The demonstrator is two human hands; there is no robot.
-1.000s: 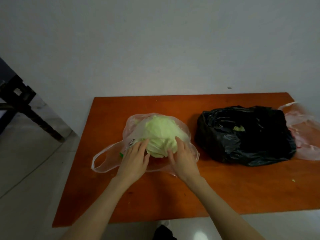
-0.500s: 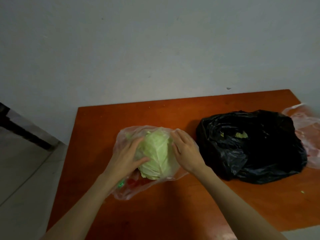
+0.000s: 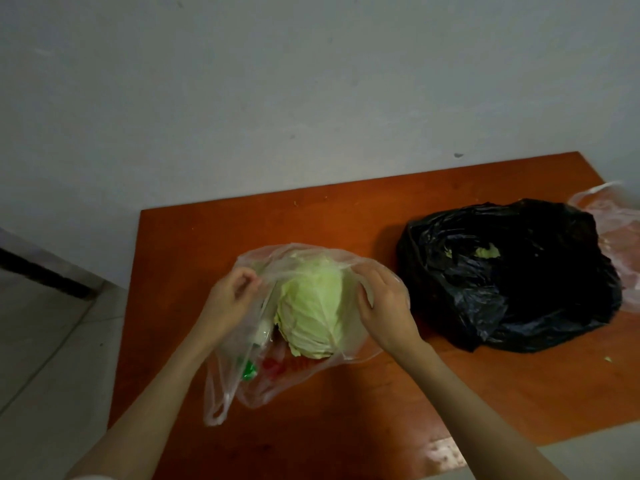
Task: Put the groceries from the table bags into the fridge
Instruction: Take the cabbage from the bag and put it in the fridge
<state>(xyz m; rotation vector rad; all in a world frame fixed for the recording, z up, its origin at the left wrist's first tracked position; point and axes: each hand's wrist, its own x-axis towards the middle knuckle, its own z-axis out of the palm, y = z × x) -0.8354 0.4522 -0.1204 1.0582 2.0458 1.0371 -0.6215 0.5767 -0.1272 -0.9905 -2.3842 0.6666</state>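
Observation:
A pale green cabbage point(image 3: 313, 306) lies in a clear plastic bag point(image 3: 263, 379) on the orange-brown table point(image 3: 381, 410). Red and green items show through the bag below the cabbage. My left hand point(image 3: 230, 299) pinches the bag's left rim beside the cabbage. At the cabbage's right side, my right hand point(image 3: 384, 306) grips the bag's right rim with curled fingers. A black plastic bag point(image 3: 512, 282) sits to the right with a bit of green showing in its opening. The fridge is not in view.
A pinkish clear bag point(image 3: 620, 244) lies at the table's far right edge behind the black bag. A grey wall stands behind the table. Pale floor tiles point(image 3: 41, 341) and a dark bar lie to the left.
Both hands moved off the cabbage to the bag's rim, left and right. The bag's mouth now stands wider around the cabbage. The view shifted closer and leftward.

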